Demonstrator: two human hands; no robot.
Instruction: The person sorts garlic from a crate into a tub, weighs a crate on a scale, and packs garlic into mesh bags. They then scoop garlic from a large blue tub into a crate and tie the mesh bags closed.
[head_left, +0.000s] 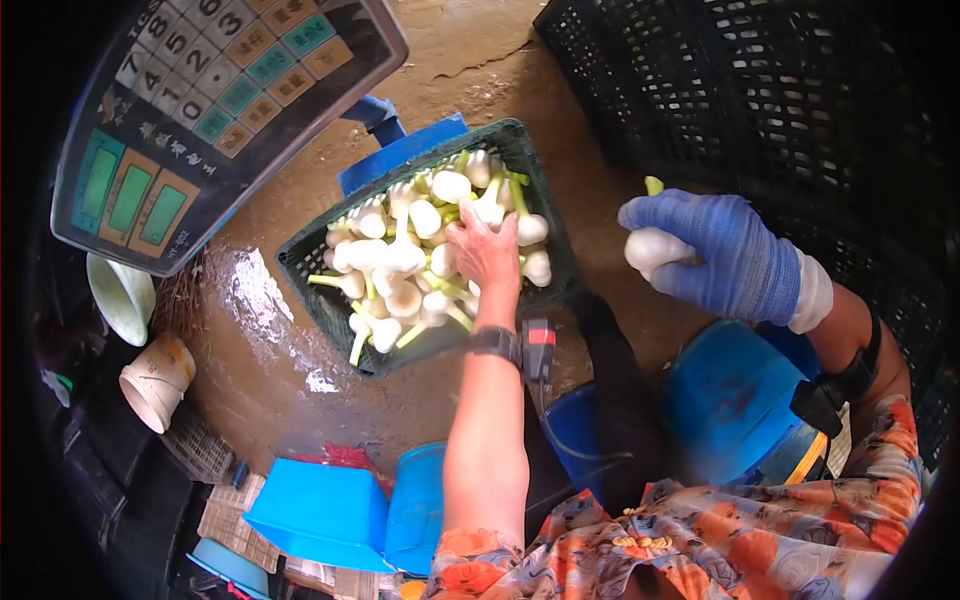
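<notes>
Black plastic crates (760, 90) with open lattice walls fill the upper right of the view and are the largest items. Next in size, a grey weighing scale (220, 110) with a numbered keypad and three green display windows occupies the upper left, tilted toward the viewer. Wet brown floor (290, 370) runs between them. A green basket (312, 285) sits at the centre on a blue support and is heaped with a pile of bulbs (400, 260), white with short pale green stems. A blue bucket (735, 400) stands at lower right, just beside the person's knee, and a blue tub (315, 512) lies at lower left. The left hand (487, 255) is bare, with a dark wristwatch (497, 343) on the wrist; it reaches into the basket with the back of the hand upward and the fingers resting down on the pile. Whether these fingers close on anything cannot be told, since the palm side is hidden. The right hand (715, 255) wears a blue glove with a white cuff and is held to the right of the basket, clear of its rim. Its fingers are wrapped around one white bulb (652, 248), whose cut green stem points upward. Two pale cups (155, 380) lie at the left edge below the scale.
</notes>
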